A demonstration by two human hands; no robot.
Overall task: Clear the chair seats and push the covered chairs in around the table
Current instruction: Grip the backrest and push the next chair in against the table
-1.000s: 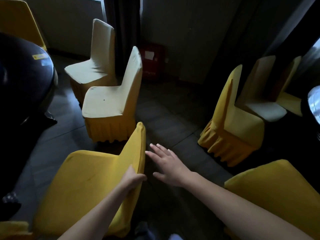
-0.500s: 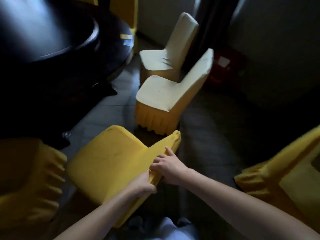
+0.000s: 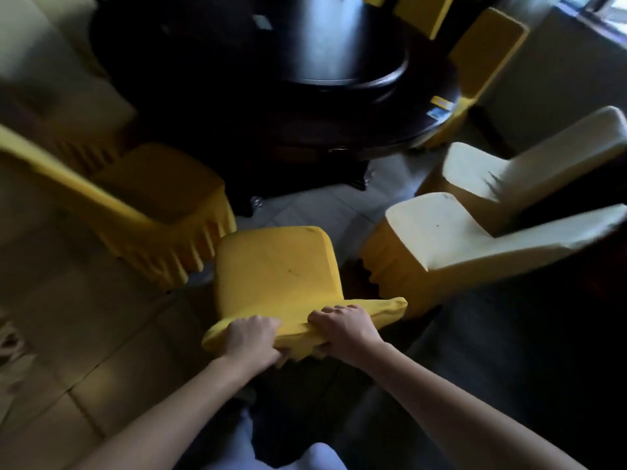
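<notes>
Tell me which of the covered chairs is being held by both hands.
The bright yellow chair in the centre: left hand and right hand grip its backrest top. The yellow chair left and two cream chairs right stand untouched.

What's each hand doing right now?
Left hand: closed on the yellow chair backrest top.
Right hand: closed on the same backrest.

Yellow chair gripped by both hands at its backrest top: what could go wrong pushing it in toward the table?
1. The yellow chair goes between the chair on the left and the pale chair; its skirt may snag either.
2. Both hands, left and right, bunch the loose cover, which might slip.
</notes>
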